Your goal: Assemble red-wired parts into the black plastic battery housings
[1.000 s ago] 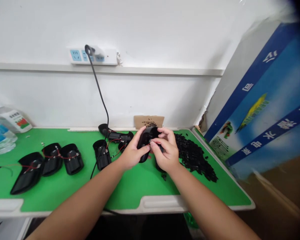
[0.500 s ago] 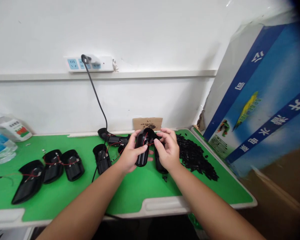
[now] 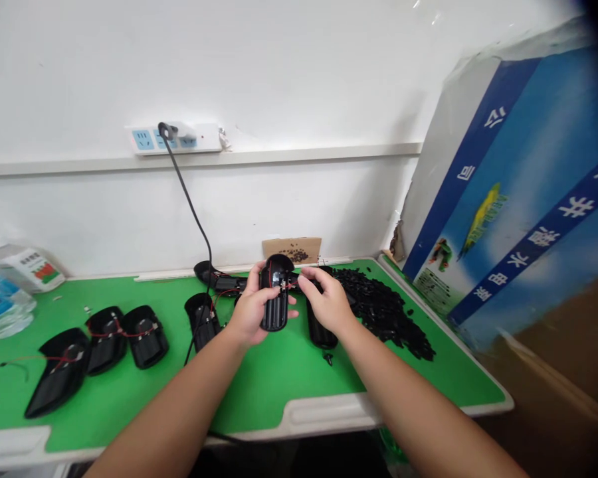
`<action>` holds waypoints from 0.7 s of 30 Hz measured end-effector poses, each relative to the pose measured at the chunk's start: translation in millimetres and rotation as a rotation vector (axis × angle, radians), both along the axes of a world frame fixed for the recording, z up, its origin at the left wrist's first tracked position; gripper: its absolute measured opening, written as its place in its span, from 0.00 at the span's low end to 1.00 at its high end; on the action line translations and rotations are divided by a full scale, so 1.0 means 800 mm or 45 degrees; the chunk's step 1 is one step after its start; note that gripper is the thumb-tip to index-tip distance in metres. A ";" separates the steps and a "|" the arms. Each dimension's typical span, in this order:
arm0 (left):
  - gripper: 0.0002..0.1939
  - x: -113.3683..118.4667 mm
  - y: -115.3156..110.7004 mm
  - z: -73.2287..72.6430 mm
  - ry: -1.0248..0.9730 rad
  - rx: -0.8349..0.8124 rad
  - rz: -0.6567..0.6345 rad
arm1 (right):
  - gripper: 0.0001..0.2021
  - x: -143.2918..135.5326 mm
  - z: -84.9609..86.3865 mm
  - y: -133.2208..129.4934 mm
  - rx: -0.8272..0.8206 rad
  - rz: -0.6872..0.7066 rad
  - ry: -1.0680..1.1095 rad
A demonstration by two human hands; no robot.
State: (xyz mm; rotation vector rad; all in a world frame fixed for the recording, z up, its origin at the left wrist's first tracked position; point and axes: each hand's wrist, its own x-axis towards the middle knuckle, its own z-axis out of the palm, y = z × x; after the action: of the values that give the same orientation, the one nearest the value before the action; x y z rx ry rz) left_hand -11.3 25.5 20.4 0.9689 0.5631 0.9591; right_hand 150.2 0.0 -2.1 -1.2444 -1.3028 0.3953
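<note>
My left hand (image 3: 252,305) is wrapped round a glossy black plastic housing (image 3: 276,309), its hollow inner side facing me. Inside it are a red wire and small metal contacts. My right hand (image 3: 325,297) is closed in a pinch just right of the housing, on the red wire (image 3: 293,284) that runs out from it. A dark part behind the fingertips is hard to make out. Beneath my right hand another black housing (image 3: 321,328) rests on the green table, with a small black piece (image 3: 327,358) in front of it.
Wired black housings (image 3: 107,338) lie at the left, others (image 3: 202,318) nearer the middle. A heap of small black parts (image 3: 389,309) spreads at the right. A black cable (image 3: 192,206) hangs from the power strip (image 3: 174,139). Bottles (image 3: 4,299) stand far left; a blue box (image 3: 518,199) stands right.
The housing in my left hand has turned so more of its inside faces me. My right fingers have shifted slightly left and closed more tightly. The view has moved a little.
</note>
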 end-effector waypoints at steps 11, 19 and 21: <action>0.37 -0.005 0.000 0.003 -0.035 0.129 0.006 | 0.14 0.008 0.014 -0.010 -0.073 0.391 0.609; 0.26 0.000 -0.001 -0.005 0.117 0.139 0.119 | 0.13 0.014 0.032 -0.026 -0.136 0.775 0.858; 0.26 0.002 0.000 -0.006 0.138 0.124 0.131 | 0.14 0.015 0.034 -0.029 -0.113 0.796 0.829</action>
State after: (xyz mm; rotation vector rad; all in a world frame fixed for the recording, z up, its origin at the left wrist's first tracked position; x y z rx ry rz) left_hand -9.9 25.4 15.7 1.0920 0.6679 1.0378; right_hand 162.0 -23.0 25.2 -0.6497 -1.0723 1.2049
